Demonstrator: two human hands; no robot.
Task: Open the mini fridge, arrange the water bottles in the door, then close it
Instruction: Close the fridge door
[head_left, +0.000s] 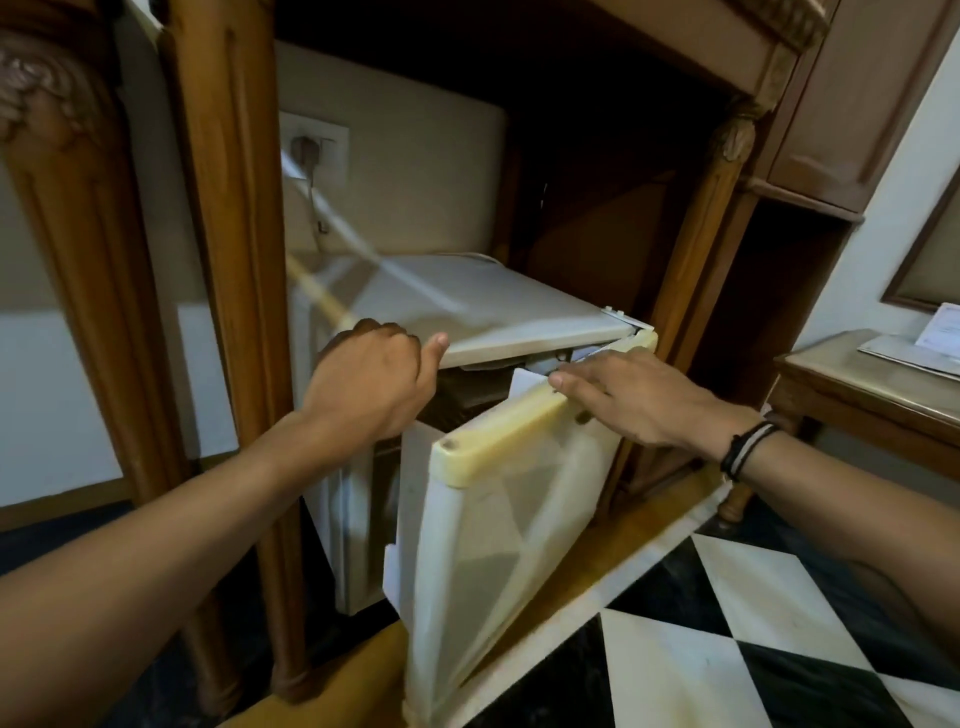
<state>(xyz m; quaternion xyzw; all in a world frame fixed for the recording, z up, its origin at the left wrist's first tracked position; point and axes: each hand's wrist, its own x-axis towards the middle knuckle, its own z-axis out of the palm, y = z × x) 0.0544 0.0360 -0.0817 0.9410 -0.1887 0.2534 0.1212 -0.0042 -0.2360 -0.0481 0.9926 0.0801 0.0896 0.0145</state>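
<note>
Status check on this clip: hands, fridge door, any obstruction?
Left hand closed, at the mini fridge's top front edge. Right hand flat on the top of the door. Door partly open, blurred. No bottles visible; nothing blocking.

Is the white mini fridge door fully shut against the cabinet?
No: the white mini fridge door stands partly open, a dark gap showing behind its yellowed top edge, where the right hand rests.

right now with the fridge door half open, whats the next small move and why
Probably swing the door wider with the right hand, which rests on its top edge. The door is only ajar, so its shelves and any bottles are hidden. The left hand braces the fridge top.
</note>
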